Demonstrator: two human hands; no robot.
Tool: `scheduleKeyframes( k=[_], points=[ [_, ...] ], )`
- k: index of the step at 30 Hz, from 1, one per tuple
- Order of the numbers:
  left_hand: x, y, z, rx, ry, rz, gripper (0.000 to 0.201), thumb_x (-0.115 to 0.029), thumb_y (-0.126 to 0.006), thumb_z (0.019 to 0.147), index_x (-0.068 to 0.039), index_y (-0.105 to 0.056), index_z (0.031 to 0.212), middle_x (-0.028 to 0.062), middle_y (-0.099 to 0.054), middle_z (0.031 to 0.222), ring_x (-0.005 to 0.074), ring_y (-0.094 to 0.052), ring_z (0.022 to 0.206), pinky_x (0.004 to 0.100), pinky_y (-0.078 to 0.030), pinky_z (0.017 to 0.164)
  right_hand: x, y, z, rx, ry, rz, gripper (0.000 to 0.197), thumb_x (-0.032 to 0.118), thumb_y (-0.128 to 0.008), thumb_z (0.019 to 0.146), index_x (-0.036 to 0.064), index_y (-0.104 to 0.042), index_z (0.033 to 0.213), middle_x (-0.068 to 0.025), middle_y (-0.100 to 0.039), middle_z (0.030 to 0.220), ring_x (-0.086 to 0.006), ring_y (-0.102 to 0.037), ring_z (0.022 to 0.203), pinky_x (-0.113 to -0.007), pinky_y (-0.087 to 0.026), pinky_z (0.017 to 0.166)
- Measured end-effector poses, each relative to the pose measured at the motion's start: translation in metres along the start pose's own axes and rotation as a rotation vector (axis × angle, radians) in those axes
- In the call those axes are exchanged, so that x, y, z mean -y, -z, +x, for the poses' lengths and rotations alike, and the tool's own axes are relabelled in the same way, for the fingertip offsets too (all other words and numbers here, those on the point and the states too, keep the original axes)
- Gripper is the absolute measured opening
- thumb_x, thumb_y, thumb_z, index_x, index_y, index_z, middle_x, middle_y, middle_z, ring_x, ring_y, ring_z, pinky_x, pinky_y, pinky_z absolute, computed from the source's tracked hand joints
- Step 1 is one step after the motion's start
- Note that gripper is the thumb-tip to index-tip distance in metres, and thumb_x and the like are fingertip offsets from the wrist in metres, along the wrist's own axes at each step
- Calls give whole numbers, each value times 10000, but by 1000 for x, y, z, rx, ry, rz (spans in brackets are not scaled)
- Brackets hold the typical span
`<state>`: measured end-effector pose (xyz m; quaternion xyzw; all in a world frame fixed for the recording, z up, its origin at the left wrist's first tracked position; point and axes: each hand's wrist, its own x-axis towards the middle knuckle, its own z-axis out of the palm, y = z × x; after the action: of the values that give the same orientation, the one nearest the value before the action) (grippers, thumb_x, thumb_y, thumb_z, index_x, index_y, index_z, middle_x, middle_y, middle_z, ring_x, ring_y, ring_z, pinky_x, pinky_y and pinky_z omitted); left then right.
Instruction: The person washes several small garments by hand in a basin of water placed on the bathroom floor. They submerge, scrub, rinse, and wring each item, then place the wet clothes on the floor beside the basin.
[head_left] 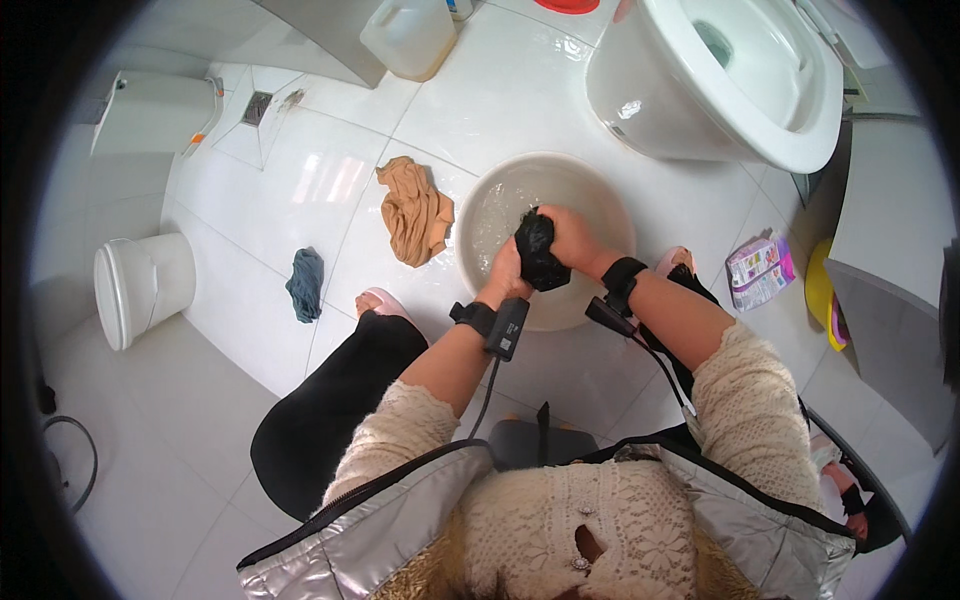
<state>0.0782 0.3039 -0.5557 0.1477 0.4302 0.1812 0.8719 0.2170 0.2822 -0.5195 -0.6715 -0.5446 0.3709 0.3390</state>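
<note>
You seem to be wringing — left hand [508, 268] and right hand [570, 238] gripping the black cloth [538, 250] over the basin [604, 200] — so the next squeeze wants even pressure.

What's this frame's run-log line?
left hand: grips black cloth | right hand: grips same cloth | cloth: bunched, over pale basin | floor, left of basin: tan cloth, blue-grey cloth

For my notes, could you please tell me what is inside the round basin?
Water shows in the round basin. The left hand and right hand hold a bunched black cloth over it; whatever lies beneath them is hidden.
</note>
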Motion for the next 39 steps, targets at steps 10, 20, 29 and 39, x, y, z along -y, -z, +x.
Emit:
scheduleKeyframes(
  k=[10,20,29,39],
  points=[
    [14,24,-7,-241,14,320,83,-184,-541,830,-141,-478,797,-24,-468,682,102,-462,598,266,-393,489,-2,14,1,706,-481,-780,759,116,-621,715,212,-225,1355,-192,-63,1436,-459,-98,1291,-624,-289,923],
    [22,31,-4,-355,-184,657,596,-154,-631,788,-96,-265,1255,112,-468,1113,188,-473,963,274,-411,770,-49,-14,-28,565,-463,-677,690,151,-637,692,196,-348,1317,-216,-249,1383,-441,-329,1213,-521,-335,950],
    [-27,-2,-19,-45,436,-160,767,-682,-423,774,-101,-412,1275,143,-487,1230,297,-486,1107,501,-389,913,20,-8,-6,362,-371,41,257,125,-535,650,9,-609,867,-209,-622,807,-336,-602,776,-397,-460,695],
    [-18,32,6,267,-361,845,420,-210,-645,726,-61,-540,1104,138,-592,1026,265,-564,968,323,-444,847,56,2,-1,167,-28,132,176,173,-596,677,31,-589,781,-136,-582,757,-282,-570,717,-346,-435,623]
  ],
)
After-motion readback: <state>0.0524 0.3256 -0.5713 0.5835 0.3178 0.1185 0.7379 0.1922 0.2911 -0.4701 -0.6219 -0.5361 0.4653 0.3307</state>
